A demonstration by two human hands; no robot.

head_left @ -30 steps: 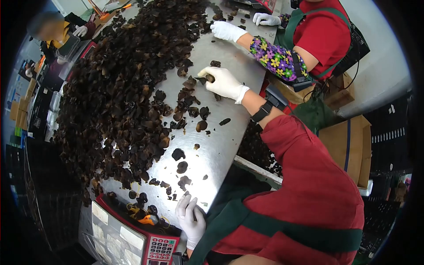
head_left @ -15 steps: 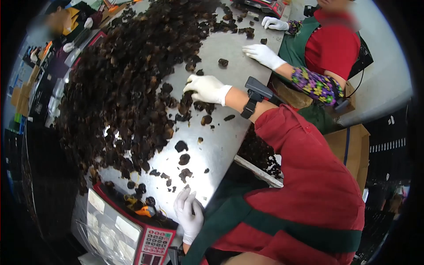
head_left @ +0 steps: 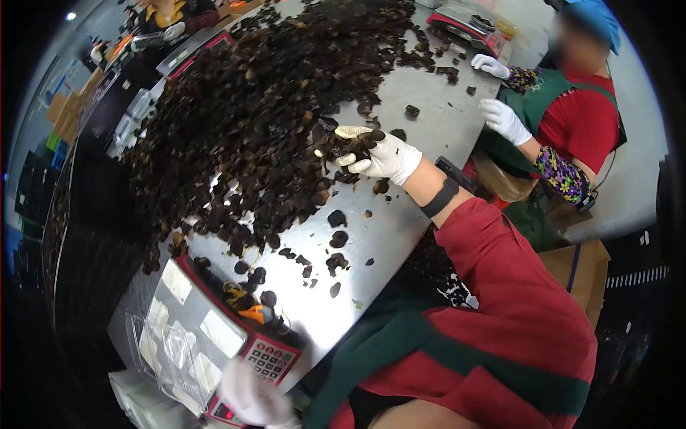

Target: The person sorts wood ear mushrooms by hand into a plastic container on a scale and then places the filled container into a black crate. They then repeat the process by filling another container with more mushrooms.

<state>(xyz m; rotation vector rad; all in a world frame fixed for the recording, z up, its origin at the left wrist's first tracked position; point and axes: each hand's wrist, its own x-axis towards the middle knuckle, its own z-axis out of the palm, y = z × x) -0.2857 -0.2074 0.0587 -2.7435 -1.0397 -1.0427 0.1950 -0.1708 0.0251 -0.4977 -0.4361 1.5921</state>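
My right hand (head_left: 379,155), in a white glove, is lifted palm-up over the metal table (head_left: 400,222). Its fingers are curled around a clump of dark dried fungus pieces, like wood ear (head_left: 346,146). Beside it spreads a big heap of the same dried fungus (head_left: 243,114). My left hand (head_left: 251,395), gloved too, is smeared by motion at the near edge of a red digital scale (head_left: 268,360), below its keypad. What its fingers do cannot be made out. A clear plastic tray (head_left: 171,350) lies on the scale's pan.
An orange-handled tool (head_left: 256,313) lies behind the scale among loose fungus pieces. Across the table at right stands a co-worker in a green apron (head_left: 532,107) with white gloves, near another red scale (head_left: 468,28). Another person is at the far left. A cardboard box (head_left: 582,275) stands at right.
My right hand has picked up a clump of fungus and turned palm-up. My left hand has moved down and left from the table to the scale. The view has shifted.
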